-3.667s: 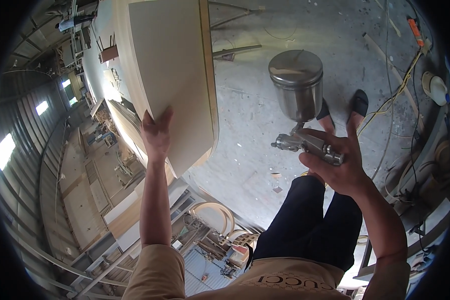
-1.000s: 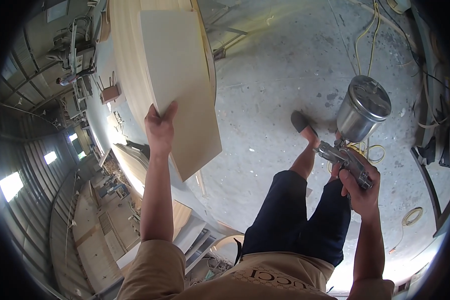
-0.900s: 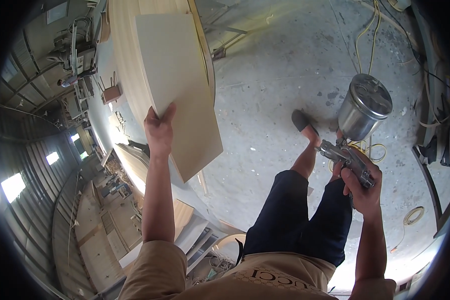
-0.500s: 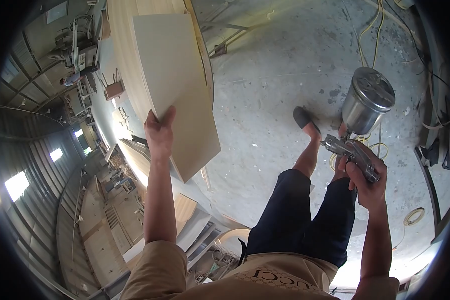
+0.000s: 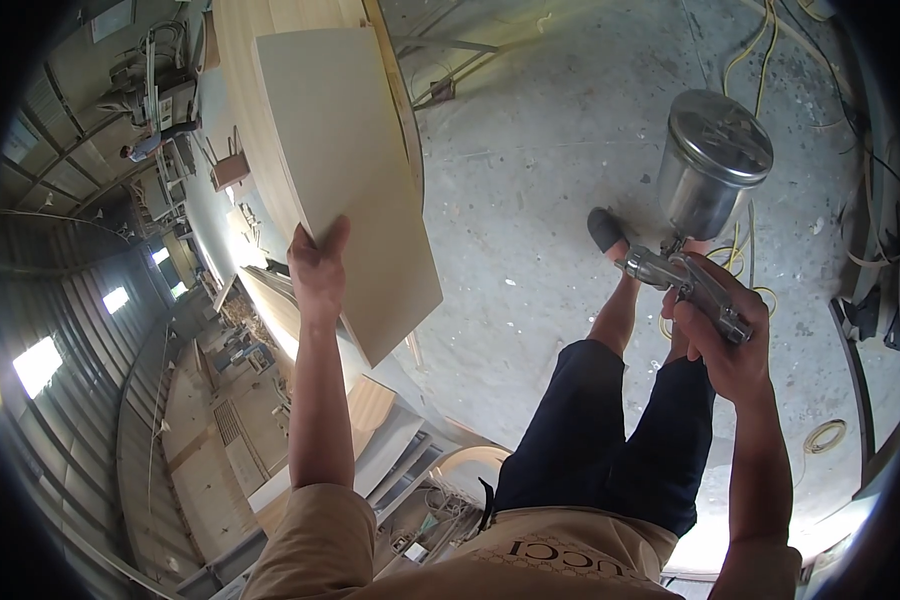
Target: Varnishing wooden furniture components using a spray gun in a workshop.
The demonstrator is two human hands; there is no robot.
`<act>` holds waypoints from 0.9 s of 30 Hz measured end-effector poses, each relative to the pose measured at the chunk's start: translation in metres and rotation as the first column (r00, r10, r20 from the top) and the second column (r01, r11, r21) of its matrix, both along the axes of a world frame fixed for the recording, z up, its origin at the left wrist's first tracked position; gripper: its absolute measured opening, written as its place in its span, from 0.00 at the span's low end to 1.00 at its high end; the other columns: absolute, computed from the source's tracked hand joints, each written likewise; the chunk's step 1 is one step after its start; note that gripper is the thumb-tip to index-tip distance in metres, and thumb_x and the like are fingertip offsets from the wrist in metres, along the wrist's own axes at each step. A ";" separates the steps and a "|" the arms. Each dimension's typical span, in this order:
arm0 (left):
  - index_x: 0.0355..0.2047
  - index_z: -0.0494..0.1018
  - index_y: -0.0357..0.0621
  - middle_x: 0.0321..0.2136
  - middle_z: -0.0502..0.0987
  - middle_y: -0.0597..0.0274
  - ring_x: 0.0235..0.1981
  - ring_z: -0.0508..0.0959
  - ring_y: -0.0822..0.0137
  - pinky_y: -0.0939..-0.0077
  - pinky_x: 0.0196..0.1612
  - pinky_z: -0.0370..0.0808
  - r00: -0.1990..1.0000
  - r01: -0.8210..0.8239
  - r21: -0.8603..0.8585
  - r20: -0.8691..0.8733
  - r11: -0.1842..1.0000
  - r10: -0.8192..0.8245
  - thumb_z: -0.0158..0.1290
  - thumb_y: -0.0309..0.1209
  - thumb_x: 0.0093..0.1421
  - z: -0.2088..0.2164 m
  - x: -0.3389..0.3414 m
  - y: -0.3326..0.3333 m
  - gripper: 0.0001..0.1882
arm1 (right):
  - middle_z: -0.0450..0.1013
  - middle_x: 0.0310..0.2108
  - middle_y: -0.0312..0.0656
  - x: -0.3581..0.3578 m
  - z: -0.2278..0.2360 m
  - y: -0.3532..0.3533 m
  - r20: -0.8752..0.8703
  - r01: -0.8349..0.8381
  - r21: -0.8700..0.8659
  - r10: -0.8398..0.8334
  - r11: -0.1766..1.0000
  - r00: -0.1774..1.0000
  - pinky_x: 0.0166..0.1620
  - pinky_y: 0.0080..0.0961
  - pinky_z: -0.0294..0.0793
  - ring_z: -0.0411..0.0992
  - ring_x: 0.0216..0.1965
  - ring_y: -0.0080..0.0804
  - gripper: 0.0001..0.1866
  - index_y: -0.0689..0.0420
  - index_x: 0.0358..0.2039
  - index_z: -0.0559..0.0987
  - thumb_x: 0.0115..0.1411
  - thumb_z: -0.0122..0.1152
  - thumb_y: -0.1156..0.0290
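The left hand [image 5: 317,268] was closed on the near left edge of a pale rectangular panel [image 5: 355,170], thumb over the face, fingers behind it and out of sight. The panel stood raised and tilted, its lower corner hanging free just right of the wrist, its upper edge overlapping a larger pale board [image 5: 245,90] behind it. The panel's right edge ran close along that board's darker rim, with no gap visible between them.

The right hand [image 5: 722,335] was wrapped around the grip of a metal spray gun [image 5: 682,285], its cylindrical steel cup [image 5: 712,165] upright above the gun body. Whether a finger lay on the trigger could not be told. The gun was well apart from the panel, with bare concrete floor [image 5: 530,200] open between them. Yellow hose [image 5: 760,60] lay looped on the floor to the right, near the gun and a dark shoe [image 5: 606,228].

Against the frame of half a second earlier, the left hand's grip on the panel was unchanged and the panel held the same tilt. The spray gun sat slightly lower and closer to the body, with the cup at the same upright attitude.
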State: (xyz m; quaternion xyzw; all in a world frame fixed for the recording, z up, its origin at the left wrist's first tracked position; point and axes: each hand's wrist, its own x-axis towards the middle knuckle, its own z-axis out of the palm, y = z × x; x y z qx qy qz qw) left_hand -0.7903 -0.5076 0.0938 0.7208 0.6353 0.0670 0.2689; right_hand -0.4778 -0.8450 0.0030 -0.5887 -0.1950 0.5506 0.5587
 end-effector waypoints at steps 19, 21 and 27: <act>0.44 0.74 0.28 0.37 0.82 0.55 0.36 0.78 0.68 0.73 0.43 0.75 1.000 -0.005 -0.020 0.027 1.000 0.005 0.64 0.36 0.62 -0.004 -0.016 0.008 0.21 | 0.82 0.39 0.40 0.001 -0.017 0.077 -0.009 0.015 0.080 -0.015 0.997 1.000 0.43 0.20 0.77 0.78 0.38 0.22 0.25 0.63 0.57 0.78 0.61 0.72 0.69; 0.44 0.74 0.28 0.38 0.82 0.54 0.37 0.78 0.68 0.73 0.44 0.75 1.000 -0.012 -0.007 0.016 1.000 0.012 0.64 0.35 0.62 -0.005 -0.015 0.008 0.20 | 0.80 0.35 0.36 0.002 -0.020 0.089 -0.074 0.021 0.043 -0.018 0.999 0.997 0.37 0.18 0.75 0.74 0.32 0.18 0.27 0.63 0.58 0.77 0.61 0.72 0.66; 0.46 0.73 0.28 0.39 0.82 0.55 0.39 0.78 0.68 0.74 0.46 0.74 1.000 -0.002 -0.029 0.007 1.000 0.002 0.63 0.34 0.63 -0.004 -0.015 0.009 0.20 | 0.75 0.25 0.30 0.016 -0.015 0.116 -0.041 0.086 -0.002 -0.086 0.996 0.995 0.30 0.16 0.71 0.70 0.25 0.15 0.26 0.56 0.58 0.79 0.61 0.72 0.62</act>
